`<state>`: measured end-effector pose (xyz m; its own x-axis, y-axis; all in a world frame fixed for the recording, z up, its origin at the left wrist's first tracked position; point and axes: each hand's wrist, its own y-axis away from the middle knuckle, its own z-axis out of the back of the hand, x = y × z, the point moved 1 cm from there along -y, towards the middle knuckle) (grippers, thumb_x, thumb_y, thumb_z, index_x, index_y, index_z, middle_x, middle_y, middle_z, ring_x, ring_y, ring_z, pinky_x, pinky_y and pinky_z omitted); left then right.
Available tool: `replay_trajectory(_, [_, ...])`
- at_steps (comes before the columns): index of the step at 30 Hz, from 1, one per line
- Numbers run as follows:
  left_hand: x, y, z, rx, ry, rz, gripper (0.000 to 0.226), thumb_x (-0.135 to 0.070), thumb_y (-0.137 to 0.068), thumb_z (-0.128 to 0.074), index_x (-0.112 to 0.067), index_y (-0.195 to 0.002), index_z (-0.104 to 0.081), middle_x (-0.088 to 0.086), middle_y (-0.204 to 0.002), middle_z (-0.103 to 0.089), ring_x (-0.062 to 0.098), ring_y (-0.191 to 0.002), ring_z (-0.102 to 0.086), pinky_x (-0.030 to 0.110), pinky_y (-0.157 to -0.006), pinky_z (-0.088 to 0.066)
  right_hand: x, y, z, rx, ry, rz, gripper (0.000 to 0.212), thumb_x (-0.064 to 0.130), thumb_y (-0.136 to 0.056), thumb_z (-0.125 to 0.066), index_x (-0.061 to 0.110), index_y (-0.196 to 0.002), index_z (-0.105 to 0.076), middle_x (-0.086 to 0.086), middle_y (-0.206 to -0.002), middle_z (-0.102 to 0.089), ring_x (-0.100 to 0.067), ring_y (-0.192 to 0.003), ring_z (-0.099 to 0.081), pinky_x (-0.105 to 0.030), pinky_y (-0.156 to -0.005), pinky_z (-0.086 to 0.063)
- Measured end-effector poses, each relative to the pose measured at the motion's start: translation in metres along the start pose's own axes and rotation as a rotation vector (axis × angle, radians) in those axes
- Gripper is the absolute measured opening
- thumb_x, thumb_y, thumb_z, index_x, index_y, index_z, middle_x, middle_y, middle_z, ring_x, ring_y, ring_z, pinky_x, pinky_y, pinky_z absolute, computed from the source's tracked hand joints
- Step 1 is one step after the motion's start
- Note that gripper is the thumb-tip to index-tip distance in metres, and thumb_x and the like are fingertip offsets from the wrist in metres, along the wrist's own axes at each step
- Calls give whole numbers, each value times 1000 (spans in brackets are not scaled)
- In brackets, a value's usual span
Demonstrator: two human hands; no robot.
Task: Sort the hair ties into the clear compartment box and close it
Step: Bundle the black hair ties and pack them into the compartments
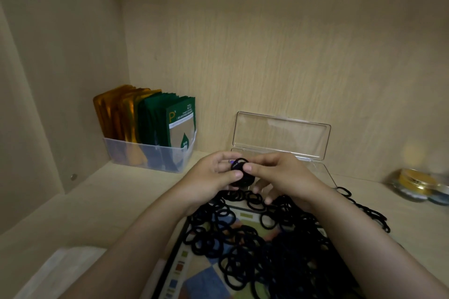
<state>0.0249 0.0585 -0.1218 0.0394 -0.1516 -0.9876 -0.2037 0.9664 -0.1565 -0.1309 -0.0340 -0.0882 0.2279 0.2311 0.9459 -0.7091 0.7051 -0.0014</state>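
Wooden cabinet shelf (pixel 116 196): left hand (pixel 209 177) and right hand (pixel 281 175) together pinching a bunch of black hair ties (pixel 240 172), loose hair ties (pixel 255 245) heaped below, clear compartment box (pixel 281 136) open behind.

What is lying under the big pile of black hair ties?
Under the pile of hair ties lies a flat card with coloured patches and a dark edge. Its middle and right part are covered by the ties and arms, so its whole design cannot be seen.
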Motion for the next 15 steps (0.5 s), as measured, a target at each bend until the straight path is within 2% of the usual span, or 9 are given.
replay_trajectory(4, [0,-1,0,-76,-28,-69,23,-3,-91,-67,-8,-113,-66,10,-107,-73,12,-89,-72,20,-72,-56,-1,0,-4,47,-178,-117,25,23,-88,-73,5,-106,-74,-12,-90,-73,-17,-68,-68,-28,-53,-57])
replay_trajectory(6, [1,-2,-1,-101,-45,-103,23,-2,-89,-69,-11,-110,-70,11,-106,-73,11,-86,-72,19,-71,-57,-1,0,-5,35,-225,-152,26,21,-88,-72,1,-105,-73,-14,-88,-72,-17,-66,-68,-27,-55,-59])
replay_trajectory(8, [2,-3,-2,-99,-64,-140,29,-1,-88,-70,-20,-108,-71,1,-98,-75,7,-86,-71,17,-74,-56,-1,0,-5,27,-253,-188,25,20,-87,-72,1,-104,-73,-14,-88,-74,-18,-66,-69,-27,-57,-59])
replay_trajectory(11, [6,-6,-1,-81,-276,-225,36,-8,-87,-72,-29,-116,-68,-16,-92,-66,-12,-82,-60,7,-80,-44,0,-1,-5,27,-232,-232,24,20,-86,-73,2,-102,-73,-13,-85,-74,-20,-65,-71,-28,-58,-60])
replay_trajectory(13, [8,-9,1,-99,-391,-239,37,-21,-91,-70,-35,-124,-64,-16,-94,-57,-13,-78,-55,5,-79,-39,2,-3,-4,6,-202,-242,26,20,-86,-73,1,-104,-71,-14,-83,-72,-20,-65,-70,-29,-59,-61])
replay_trajectory(15, [7,-10,5,-175,-440,-232,37,-32,-95,-62,-36,-132,-61,-14,-102,-55,-9,-86,-56,11,-84,-41,8,-7,0,-58,-166,-221,27,20,-86,-74,0,-103,-70,-14,-83,-73,-20,-65,-68,-30,-59,-59])
